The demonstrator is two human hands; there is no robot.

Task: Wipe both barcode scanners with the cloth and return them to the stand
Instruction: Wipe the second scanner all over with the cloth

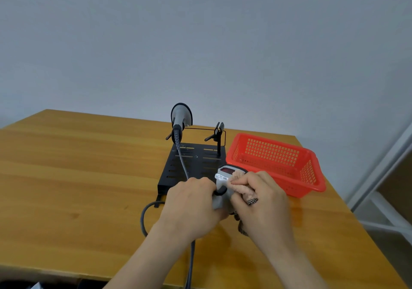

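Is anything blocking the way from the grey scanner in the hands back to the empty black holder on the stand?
Nothing visible does: the empty black holder stands clear beyond the grey handheld scanner.

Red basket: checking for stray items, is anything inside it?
No, the red basket shows only its bare mesh floor and walls.

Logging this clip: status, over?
Left hand grips scanner; right hand rubs cloth on its head. Other scanner sits in stand; right cradle empty. Basket beside stand, nothing blocking.
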